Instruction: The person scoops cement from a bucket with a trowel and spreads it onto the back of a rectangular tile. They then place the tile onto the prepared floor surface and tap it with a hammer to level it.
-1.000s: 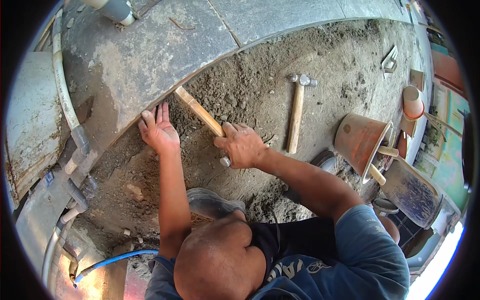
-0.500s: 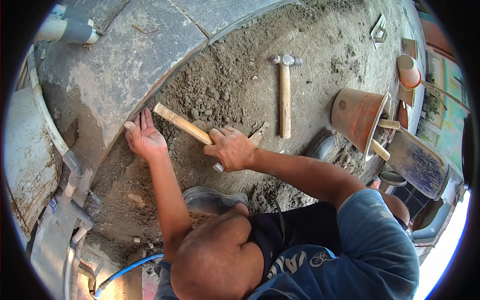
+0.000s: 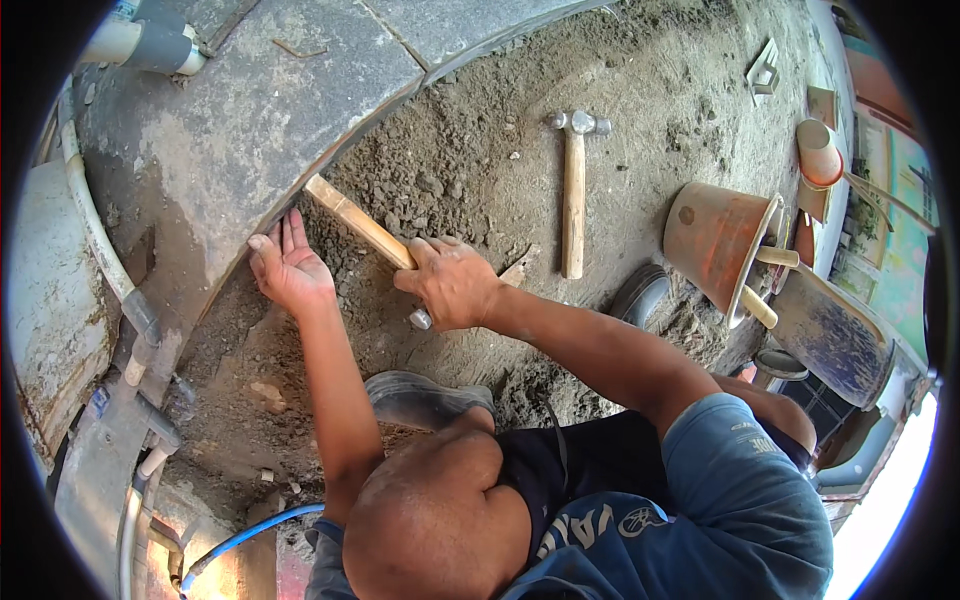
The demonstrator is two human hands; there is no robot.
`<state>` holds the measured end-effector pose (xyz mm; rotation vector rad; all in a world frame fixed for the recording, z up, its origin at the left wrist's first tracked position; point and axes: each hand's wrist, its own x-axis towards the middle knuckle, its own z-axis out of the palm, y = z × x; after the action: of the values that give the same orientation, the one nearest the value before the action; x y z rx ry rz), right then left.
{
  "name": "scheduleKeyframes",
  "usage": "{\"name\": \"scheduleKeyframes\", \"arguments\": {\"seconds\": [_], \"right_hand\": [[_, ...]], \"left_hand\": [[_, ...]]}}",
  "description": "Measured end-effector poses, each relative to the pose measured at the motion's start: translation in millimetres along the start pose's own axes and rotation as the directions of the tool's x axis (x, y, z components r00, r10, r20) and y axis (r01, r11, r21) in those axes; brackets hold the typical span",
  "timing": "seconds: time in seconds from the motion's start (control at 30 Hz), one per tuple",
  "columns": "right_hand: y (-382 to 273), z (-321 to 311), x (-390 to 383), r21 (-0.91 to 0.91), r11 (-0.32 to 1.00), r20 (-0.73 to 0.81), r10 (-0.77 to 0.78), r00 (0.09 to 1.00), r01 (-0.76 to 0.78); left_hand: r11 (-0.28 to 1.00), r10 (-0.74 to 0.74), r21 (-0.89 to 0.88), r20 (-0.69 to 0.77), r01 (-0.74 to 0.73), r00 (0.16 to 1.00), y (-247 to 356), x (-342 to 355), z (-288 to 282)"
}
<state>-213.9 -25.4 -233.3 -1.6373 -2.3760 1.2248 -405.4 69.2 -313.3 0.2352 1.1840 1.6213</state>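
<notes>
My right hand [image 3: 452, 284] is closed around a hammer [image 3: 362, 228] close to its metal head, which my fingers mostly hide; one round metal end shows below them. The wooden handle points up and left, its butt at the edge of the grey stone slab [image 3: 240, 130]. Palm up with fingers stretched out, my left hand [image 3: 293, 272] rests at the same slab edge, just left of the handle's butt. Its fingertips are against or just under the rim; I cannot tell which. A second hammer [image 3: 573, 200] lies on the sandy ground, right of my right hand.
Loose soil [image 3: 420, 180] borders the slab. At right stand a dirty bucket [image 3: 718, 245] on its side with wooden handles poking out, and a smaller pot [image 3: 820, 155]. A metal trowel-like piece [image 3: 763, 72] lies at far right. Pipes [image 3: 95, 220] and a blue hose [image 3: 250, 535] run along the left.
My right hand has moved slightly up and left, bringing the hammer's handle butt to the slab edge. My left hand keeps nearly the same place.
</notes>
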Motion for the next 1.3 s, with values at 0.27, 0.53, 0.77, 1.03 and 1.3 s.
{"name": "scheduleKeyframes", "arguments": {"seconds": [0.27, 0.53, 0.77, 1.03, 1.3], "right_hand": [[0.1, 9.5, -44.4, -0.073, 0.994, 0.171, 0.097, 0.980, -0.086], [12.5, -8.6, -94.7, -0.143, 0.987, 0.232, 0.100, 0.968, -0.067], [209.9, -144.4, -40.7, -0.152, 0.892, -0.367, 0.350, 0.862, -0.426], [232.4, -137.4, -26.3, -0.209, 0.850, -0.032, 0.488, 0.872, -0.483], [93.8, -196.6, -76.7, 0.389, 0.561, 0.483, 0.551, 0.681, -0.730]], "left_hand": [[0.998, 0.018, -0.052, -0.071, -0.022, 0.997, 2.7, 5.6, -12.0], [0.992, -0.007, -0.129, -0.098, -0.006, 0.995, 3.1, -2.5, -3.6], [0.972, -0.066, -0.231, -0.138, 0.033, 0.988, -3.7, -5.2, 8.4], [0.969, -0.028, -0.248, -0.181, -0.018, 0.983, 5.9, -6.8, 6.2], [0.961, -0.042, -0.276, -0.136, 0.003, 0.990, 4.0, -6.4, -5.9]]}}
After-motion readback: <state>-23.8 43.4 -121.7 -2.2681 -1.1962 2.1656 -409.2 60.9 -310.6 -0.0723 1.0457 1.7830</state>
